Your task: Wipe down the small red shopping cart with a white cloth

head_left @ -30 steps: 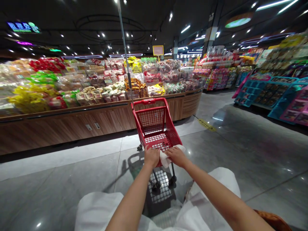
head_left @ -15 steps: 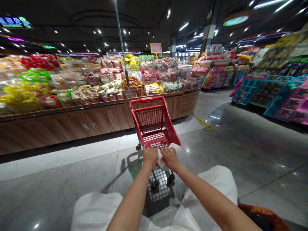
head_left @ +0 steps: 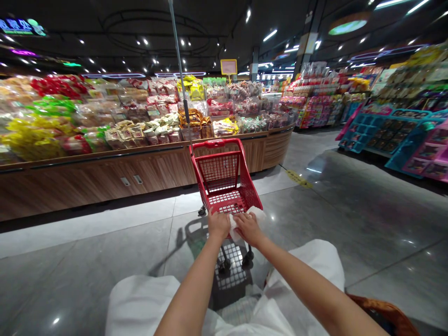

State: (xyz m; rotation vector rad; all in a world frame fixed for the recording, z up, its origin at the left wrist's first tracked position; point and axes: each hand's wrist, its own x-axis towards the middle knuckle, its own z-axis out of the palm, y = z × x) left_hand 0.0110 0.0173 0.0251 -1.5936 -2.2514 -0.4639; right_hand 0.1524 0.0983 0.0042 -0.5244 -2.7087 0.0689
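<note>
A red plastic shopping cart [head_left: 227, 198] stands on the floor in front of me, its basket vacant and its handle bar at the far side, by the display counter. My left hand [head_left: 219, 224] is closed over the cart's near edge, fingers wrapped round the rim. Beside it my right hand [head_left: 247, 227] presses a white wipe [head_left: 258, 213] against the same edge, with its fingers curled over the cloth. A ring shows on one right-hand finger. The fingertips of both hands are partly hidden.
Behind the cart runs a wood-panelled counter [head_left: 161, 169] heaped with packaged snacks. A grey pole [head_left: 179, 56] rises beside the cart's handle. Blue and pink display racks [head_left: 392, 135] stand at the right. An orange-brown bag [head_left: 385, 311] sits at my lower right.
The view has shifted very slightly. Both hands stay on the cart's near edge with almost no movement, and the wipe remains under the right hand.
</note>
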